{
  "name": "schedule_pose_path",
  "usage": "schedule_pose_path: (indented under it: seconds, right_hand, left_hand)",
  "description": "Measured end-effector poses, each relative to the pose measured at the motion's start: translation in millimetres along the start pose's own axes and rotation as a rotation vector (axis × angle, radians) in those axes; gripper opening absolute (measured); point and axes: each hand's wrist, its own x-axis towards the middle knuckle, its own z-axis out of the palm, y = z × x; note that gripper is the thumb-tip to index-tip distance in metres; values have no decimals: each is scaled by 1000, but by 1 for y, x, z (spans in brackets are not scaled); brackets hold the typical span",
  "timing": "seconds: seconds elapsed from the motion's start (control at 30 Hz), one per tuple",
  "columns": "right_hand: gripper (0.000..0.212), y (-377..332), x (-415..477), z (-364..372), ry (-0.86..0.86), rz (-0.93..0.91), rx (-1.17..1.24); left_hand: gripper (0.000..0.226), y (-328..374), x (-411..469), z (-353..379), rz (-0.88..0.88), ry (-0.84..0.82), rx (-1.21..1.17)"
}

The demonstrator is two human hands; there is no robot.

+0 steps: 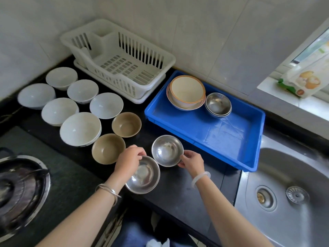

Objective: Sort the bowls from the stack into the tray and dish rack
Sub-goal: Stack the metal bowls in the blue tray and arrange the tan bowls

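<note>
Hands, lower centre: left hand [130,158] seemingly pinches near steel bowl [145,178], right hand [191,162] far steel bowl [166,150]; slick rims could slip, clatter.

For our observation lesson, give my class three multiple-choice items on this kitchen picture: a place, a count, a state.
1. Where does the blue tray stand? A on the floor; B between the dish rack and the sink; C on a shelf.
2. How many brown bowls are out? A one; B two; C four.
3. The dish rack is: A empty; B full of bowls; C overturned.
Answers: 1 B, rack on its left, sink on its right; 2 B, two stand close together; 3 A, nothing in it.
</note>
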Motion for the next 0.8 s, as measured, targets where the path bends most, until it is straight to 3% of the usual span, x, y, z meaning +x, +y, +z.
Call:
schedule_pose_path:
  seconds: [0.33,0.8]
  right_hand:
    - [25,3,-3,-6,-68,50,85]
    - [27,-2,-9,-3,-92,2,170]
  left_hand:
    - [16,41,26,-15,-38,92,-162]
    - [17,55,52,16,-48,90,-137]
